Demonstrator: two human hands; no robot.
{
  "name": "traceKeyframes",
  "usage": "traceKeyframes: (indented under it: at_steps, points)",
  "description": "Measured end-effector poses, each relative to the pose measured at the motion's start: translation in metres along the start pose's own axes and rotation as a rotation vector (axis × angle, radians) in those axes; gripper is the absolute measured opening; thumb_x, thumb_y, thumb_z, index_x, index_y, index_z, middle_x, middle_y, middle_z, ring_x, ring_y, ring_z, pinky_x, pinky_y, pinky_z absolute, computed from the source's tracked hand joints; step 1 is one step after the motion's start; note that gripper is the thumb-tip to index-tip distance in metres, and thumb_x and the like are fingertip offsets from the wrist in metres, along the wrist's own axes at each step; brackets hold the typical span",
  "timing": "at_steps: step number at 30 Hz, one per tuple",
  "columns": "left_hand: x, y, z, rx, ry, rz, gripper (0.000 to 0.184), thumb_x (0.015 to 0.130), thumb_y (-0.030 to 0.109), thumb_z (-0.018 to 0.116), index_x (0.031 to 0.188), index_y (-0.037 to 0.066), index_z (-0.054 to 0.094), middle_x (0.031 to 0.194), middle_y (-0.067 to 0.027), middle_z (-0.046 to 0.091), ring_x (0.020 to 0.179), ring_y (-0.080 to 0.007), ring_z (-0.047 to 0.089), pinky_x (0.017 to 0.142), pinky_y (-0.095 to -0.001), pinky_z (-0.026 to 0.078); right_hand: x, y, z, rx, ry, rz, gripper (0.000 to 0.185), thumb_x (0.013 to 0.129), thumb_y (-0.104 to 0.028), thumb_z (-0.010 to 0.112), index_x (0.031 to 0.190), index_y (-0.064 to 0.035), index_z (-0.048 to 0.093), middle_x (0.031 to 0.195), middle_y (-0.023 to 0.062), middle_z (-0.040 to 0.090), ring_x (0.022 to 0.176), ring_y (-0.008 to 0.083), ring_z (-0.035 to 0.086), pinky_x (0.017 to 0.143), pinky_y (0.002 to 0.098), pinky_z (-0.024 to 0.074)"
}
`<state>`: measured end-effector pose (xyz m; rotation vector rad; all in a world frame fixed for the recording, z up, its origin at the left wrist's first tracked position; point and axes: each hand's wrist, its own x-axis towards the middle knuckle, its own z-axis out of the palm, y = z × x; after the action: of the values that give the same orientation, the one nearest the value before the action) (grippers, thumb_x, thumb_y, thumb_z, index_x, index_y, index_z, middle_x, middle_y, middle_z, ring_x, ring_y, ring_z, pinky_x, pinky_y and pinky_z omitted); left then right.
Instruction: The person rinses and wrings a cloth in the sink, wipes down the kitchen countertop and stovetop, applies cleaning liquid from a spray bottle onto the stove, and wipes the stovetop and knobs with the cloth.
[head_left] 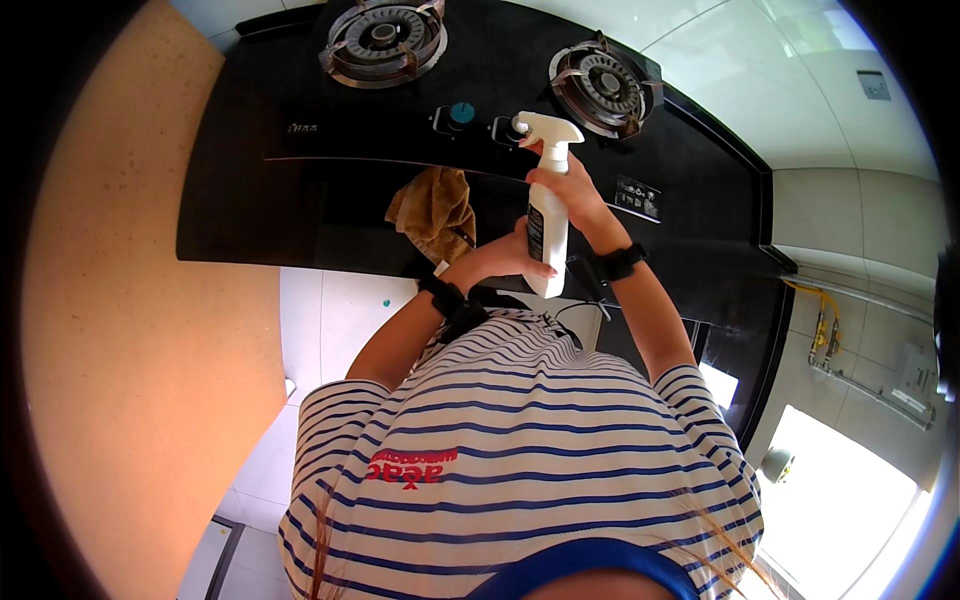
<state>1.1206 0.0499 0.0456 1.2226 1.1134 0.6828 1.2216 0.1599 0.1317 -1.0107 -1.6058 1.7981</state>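
A tall white plastic spray bottle with a white squeeze top (546, 225) is up in front of the person's striped shirt (520, 430), over the near part of the black shiny stove top (255, 215). It leans only a little. Its nozzle points to the left, and a black label with small pale print runs down its left side. The print is too small to read, and so is how full the bottle is. The right hand (568, 187) is curled around the bottle's neck, with one finger reaching up by the trigger. The left hand (508, 254) is closed around the lower part, with its thumb across the front. A crumpled brown cloth (438, 212) lies just left of the bottle, near the left hand and close to the near edge of the stove top. That edge runs from side to side in front of the person's tummy. To the left, flat black top goes on from the cloth toward a big tan board (150, 290). To the right, more flat black top runs past a black sticker with white print (638, 198) to the pale tiled wall (815, 215). Farther back, one round metal burner (384, 40) sits at the left and another round metal burner (605, 88) at the right, nearer the spray top.
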Motion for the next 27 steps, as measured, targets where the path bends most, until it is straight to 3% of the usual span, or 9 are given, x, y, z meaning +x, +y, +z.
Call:
traceKeyframes:
  at_steps: [2,5,9,17,20,23,27]
  points:
    - [0.001,-0.002,0.0,-0.008,0.011,0.011,0.119,0.062,0.039,0.085,0.14,-0.012,0.011,0.134,-0.0256,0.042,0.126,-0.0315,0.046,0.106,-0.035,0.038,0.0,0.0,0.002,-0.032,0.025,0.028,0.052,0.074,-0.006,0.067,0.125,-0.0031,0.055,0.093,0.0058,0.06,0.082,0.0156,0.057,0.073,0.0311,0.0472]
    - [0.004,-0.005,-0.001,-0.038,0.003,0.02,0.118,0.063,0.038,0.085,0.14,-0.012,0.011,0.134,-0.0255,0.043,0.127,-0.0312,0.046,0.107,-0.0346,0.038,0.0,-0.003,0.0,-0.029,0.031,0.108,0.049,0.076,-0.004,0.065,0.124,-0.0041,0.056,0.102,0.003,0.06,0.084,0.0128,0.054,0.075,0.0282,0.0452]
    - [0.003,-0.003,-0.001,-0.041,-0.007,0.002,0.119,0.063,0.04,0.084,0.141,-0.012,0.01,0.133,-0.0255,0.044,0.127,-0.0311,0.047,0.107,-0.0345,0.038,0.004,0.002,-0.003,0.017,0.007,0.033,0.046,0.076,-0.004,0.066,0.122,-0.0043,0.057,0.098,0.0024,0.059,0.083,0.0123,0.054,0.074,0.0279,0.0452]
    - [0.004,-0.004,-0.002,0.003,-0.011,0.001,0.12,0.063,0.042,0.084,0.141,-0.012,0.01,0.132,-0.0267,0.045,0.126,-0.0318,0.048,0.106,-0.0343,0.039,0.01,0.013,-0.012,0.006,0.005,0.139,0.042,0.077,-0.003,0.064,0.118,-0.0063,0.06,0.1,0.002,0.061,0.083,0.0115,0.055,0.073,0.0266,0.0449]
    - [0.002,-0.001,-0.001,-0.027,0.013,0.022,0.121,0.063,0.042,0.084,0.141,-0.012,0.009,0.132,-0.0273,0.045,0.126,-0.0318,0.048,0.106,-0.034,0.039,0.003,0.001,-0.005,0.03,-0.034,-0.045,0.045,0.077,-0.002,0.064,0.122,-0.0059,0.058,0.104,0.0029,0.06,0.086,0.0115,0.054,0.075,0.0269,0.0445]
    - [0.003,0.001,0.001,-0.009,0.022,-0.003,0.122,0.063,0.042,0.085,0.142,-0.012,0.008,0.132,-0.0269,0.046,0.125,-0.0317,0.049,0.105,-0.0342,0.04,0.005,0.001,-0.011,0.028,-0.008,0.101,0.048,0.076,-0.002,0.064,0.123,-0.0059,0.058,0.109,0.0026,0.059,0.089,0.0116,0.053,0.078,0.0265,0.0435]
    - [0.005,0.002,0.001,0.004,0.023,0.061,0.121,0.066,0.044,0.085,0.143,-0.01,0.009,0.13,-0.0248,0.048,0.122,-0.0307,0.052,0.102,-0.0339,0.042,0.004,0.001,-0.016,0.11,-0.005,0.063,0.047,0.076,-0.001,0.064,0.122,-0.0065,0.059,0.109,0.0019,0.059,0.089,0.0112,0.052,0.078,0.0262,0.0432]
